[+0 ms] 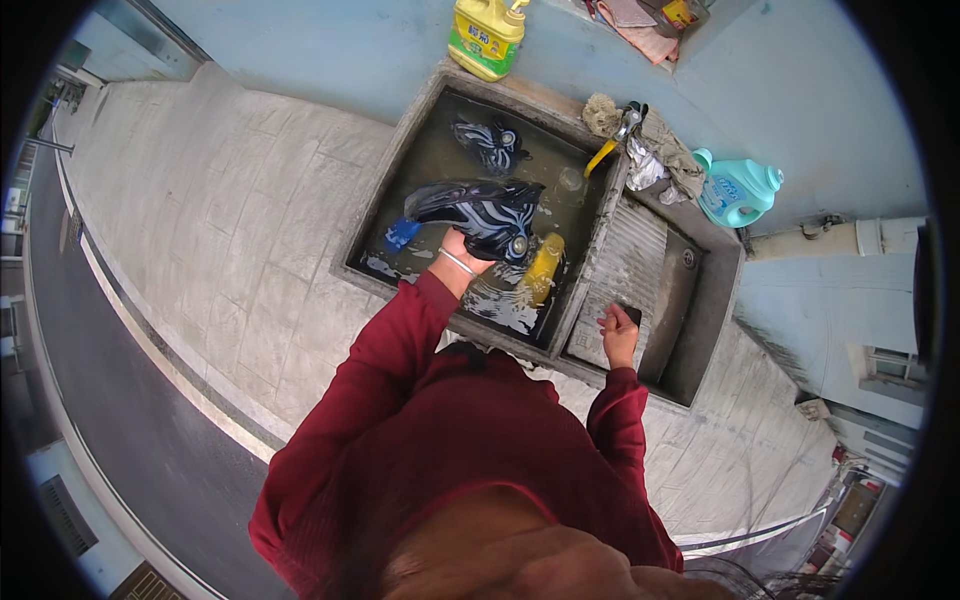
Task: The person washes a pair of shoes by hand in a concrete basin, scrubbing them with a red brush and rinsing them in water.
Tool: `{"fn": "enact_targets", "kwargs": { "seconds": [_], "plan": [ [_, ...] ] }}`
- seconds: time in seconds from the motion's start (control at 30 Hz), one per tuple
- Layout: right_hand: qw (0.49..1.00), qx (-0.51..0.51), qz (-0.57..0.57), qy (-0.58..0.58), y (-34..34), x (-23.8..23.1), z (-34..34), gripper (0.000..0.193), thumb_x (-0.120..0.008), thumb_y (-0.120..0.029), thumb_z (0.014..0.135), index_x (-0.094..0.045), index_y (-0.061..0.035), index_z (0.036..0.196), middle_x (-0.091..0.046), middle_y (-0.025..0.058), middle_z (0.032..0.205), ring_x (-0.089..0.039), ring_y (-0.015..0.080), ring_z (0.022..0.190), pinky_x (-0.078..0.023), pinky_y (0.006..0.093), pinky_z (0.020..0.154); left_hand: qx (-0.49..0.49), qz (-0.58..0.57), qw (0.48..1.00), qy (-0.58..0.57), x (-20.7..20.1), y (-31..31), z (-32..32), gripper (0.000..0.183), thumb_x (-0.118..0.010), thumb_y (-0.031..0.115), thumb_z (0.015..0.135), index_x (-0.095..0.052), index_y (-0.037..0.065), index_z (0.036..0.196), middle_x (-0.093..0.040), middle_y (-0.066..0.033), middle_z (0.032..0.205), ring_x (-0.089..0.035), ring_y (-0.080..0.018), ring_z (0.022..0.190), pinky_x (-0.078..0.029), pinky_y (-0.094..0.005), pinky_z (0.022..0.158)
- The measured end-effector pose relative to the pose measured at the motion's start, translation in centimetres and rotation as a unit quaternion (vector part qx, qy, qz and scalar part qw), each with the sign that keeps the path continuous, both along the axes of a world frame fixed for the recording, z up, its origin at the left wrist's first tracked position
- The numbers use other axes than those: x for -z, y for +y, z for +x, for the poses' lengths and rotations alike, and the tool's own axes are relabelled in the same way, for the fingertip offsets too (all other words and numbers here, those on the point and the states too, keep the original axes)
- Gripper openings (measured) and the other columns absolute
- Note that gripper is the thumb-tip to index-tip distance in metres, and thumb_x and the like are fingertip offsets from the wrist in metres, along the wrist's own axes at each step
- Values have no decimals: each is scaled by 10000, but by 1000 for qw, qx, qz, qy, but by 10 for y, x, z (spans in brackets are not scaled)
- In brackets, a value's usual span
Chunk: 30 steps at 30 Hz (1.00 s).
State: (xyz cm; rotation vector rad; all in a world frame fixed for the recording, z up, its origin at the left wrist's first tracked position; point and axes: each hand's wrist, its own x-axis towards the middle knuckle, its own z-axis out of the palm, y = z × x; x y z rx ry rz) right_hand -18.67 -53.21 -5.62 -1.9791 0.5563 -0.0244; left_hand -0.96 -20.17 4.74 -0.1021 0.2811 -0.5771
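My left hand (469, 252) grips a black shoe (480, 214) with pale wavy stripes and a round disc on its side. It holds the shoe just above the murky water in the left basin of a concrete sink (355, 232). A matching shoe (490, 147) lies partly under the water farther back. Close to the held shoe, a blue object (402, 234) and a yellow object (543, 268) sit in the water; their kinds are unclear. Over the ribbed washboard (628, 262) on the right, my right hand (619, 338) has curled fingers around a small dark object (632, 314), mostly hidden.
A tap (630, 118) with a yellow spout piece (600, 157) reaches over the basin. Rags (672, 150) lie on the back ledge beside a turquoise detergent bottle (740, 192). A yellow-green jug (486, 40) stands at the back left corner, against the wall.
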Motion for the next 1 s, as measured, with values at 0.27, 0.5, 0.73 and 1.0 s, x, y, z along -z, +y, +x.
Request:
{"fn": "enact_targets", "kwargs": {
  "seconds": [0.27,0.5,0.73,1.0],
  "plan": [
    [998,-10,68,15,19,-22,32,298,-461,-99,883,-504,22,1152,-604,96,984,-623,162,748,-489,247,582,-61,138,985,77,14,42,-3,320,-447,257,893,-516,8,1081,-558,-144,1104,-524,-303,1022,-390,-448,919],
    [991,-65,117,12,23,-14,61,297,-448,-94,887,-501,14,1159,-603,103,985,-621,160,752,-486,241,586,-159,221,961,37,4,64,-19,247,-511,124,856,-519,-44,1037,-571,-167,1056,-550,-300,990,-413,-443,907],
    [979,-76,186,20,29,-22,86,302,-461,-107,888,-496,17,1161,-612,111,975,-617,148,752,-490,236,585,-271,450,844,-112,6,95,-45,171,-462,33,864,-537,-42,998,-594,-102,992,-576,-197,916,-457,-332,831],
    [971,-65,227,36,67,-34,89,304,-476,-145,892,-498,10,1152,-602,123,1000,-620,169,774,-506,247,600,-364,526,764,-84,18,144,-64,142,-478,18,852,-547,27,976,-579,-10,911,-535,-75,733,-422,-201,594]
  ]
}}
